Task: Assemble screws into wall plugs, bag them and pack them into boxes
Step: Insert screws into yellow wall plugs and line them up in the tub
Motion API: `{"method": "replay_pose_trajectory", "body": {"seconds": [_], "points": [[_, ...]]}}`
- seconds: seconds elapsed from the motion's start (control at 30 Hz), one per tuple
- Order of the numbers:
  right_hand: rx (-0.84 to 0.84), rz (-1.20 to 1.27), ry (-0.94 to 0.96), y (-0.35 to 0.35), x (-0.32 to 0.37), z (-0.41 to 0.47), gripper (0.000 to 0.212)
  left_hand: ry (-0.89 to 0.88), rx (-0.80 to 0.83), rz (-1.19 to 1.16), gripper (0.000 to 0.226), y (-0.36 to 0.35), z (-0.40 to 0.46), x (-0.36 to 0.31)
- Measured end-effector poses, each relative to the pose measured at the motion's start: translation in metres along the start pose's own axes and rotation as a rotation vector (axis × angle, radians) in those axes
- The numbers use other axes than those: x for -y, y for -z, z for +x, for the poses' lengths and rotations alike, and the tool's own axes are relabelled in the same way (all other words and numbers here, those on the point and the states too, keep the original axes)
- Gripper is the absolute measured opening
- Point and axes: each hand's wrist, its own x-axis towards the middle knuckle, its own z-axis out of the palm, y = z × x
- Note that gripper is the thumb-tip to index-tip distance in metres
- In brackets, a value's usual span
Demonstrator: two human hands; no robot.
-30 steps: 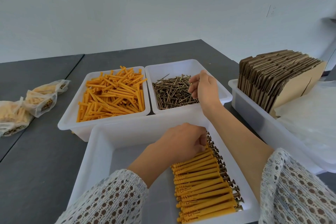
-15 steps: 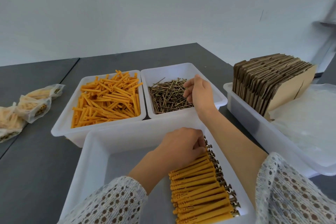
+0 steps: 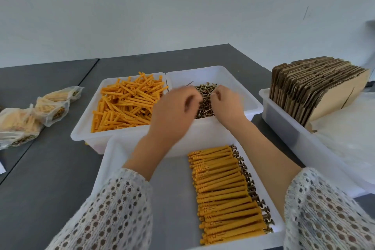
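- While both hands are over the tray of screws (image 3: 205, 95), the step in hand appears to be picking up screws for the next assembly.
- Left hand (image 3: 172, 111): motion-blurred, above the divide between the two far trays; fingers look curled, but whether they grip anything cannot be told.
- Right hand (image 3: 225, 103): over the screws, fingers curled as if pinching; no screw is visible in the grip, so its hold cannot be confirmed.
- Loose orange plugs (image 3: 125, 103) fill the far-left tray; finished plug-and-screw sets (image 3: 225, 193) lie in a neat row in the near tray (image 3: 125, 152).
- Filled bags (image 3: 40, 109) lie at the table's left; flat cardboard boxes (image 3: 312, 89) stand in the right-hand tray.
- Risk: tangled screws may lift as a clump and drop into the plugs or the near tray.
- Risk: a forearm passing low over the finished row could knock it out of line.
- Risk: sharp screw tips can prick fingers during a hasty grab.
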Motion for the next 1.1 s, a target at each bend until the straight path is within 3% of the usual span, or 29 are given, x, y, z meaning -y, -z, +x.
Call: {"method": "replay_pose_trajectory", "body": {"seconds": [0.1,0.2,0.3,0.4,0.53,1.1], "points": [[0.274,-0.406,0.048,-0.006,0.000,0.000,0.025,0.247,-0.071,0.285,0.017,0.018,-0.001,0.041],[0.525,-0.587,0.015,-0.005,0.007,0.004,0.042,0.565,0.181,0.456,0.033,0.028,-0.009,0.074],[0.609,-0.646,-0.016,-0.005,0.009,0.004,0.049,0.638,0.470,0.473,0.051,0.030,-0.013,0.085],[0.624,-0.644,-0.021,-0.003,0.009,0.005,0.047,0.606,0.562,0.476,0.054,0.026,-0.010,0.085],[0.617,-0.646,-0.018,-0.002,0.010,0.004,0.045,0.604,0.573,0.451,0.034,0.027,-0.008,0.083],[0.460,-0.555,0.061,-0.007,0.004,0.001,0.027,0.566,0.361,0.390,0.036,0.024,-0.011,0.083]]}}
